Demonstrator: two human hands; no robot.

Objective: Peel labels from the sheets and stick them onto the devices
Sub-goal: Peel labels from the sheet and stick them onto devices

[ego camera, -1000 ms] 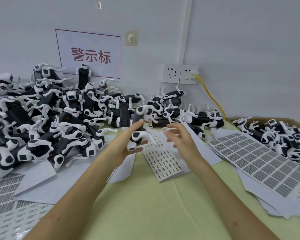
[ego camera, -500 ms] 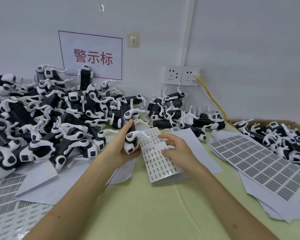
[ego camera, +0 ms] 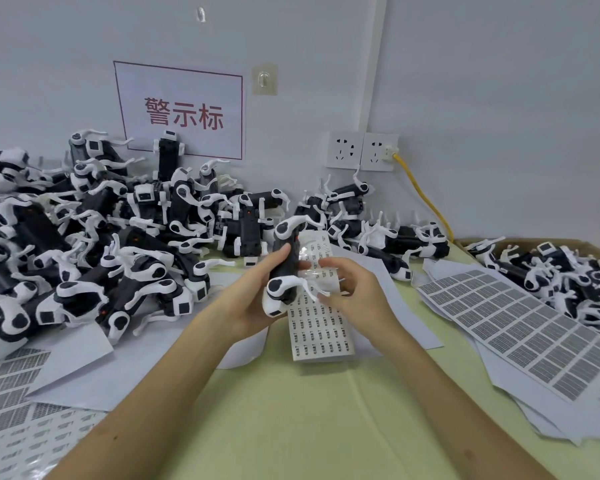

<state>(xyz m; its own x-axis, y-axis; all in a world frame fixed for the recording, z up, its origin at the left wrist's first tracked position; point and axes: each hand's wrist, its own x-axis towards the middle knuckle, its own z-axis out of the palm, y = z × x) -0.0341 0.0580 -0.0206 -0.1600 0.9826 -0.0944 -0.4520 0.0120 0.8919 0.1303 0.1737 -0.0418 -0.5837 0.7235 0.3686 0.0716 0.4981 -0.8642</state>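
Plainly, left hand (ego camera: 253,299) grips a device (ego camera: 284,268); right hand (ego camera: 357,292), fingertips (ego camera: 326,264) half-hidden, pinches the label sheet (ego camera: 317,327).

Bare green table (ego camera: 326,427) at near centre: open way in from the front edge. Left side blocked by a deep pile (ego camera: 101,244) of black-and-white gadgets, heaped back to the wall. Smaller heap (ego camera: 388,233) at back centre. Mid-table taken: left hand (ego camera: 250,303) grips a device (ego camera: 284,268), right hand (ego camera: 357,292) pinches a small sheet (ego camera: 321,327), the two close together. Right: cardboard box (ego camera: 527,241) packed full, big label sheets (ego camera: 520,327) lying flat before it. Yellow cable (ego camera: 426,199) slants down the wall behind the heap.
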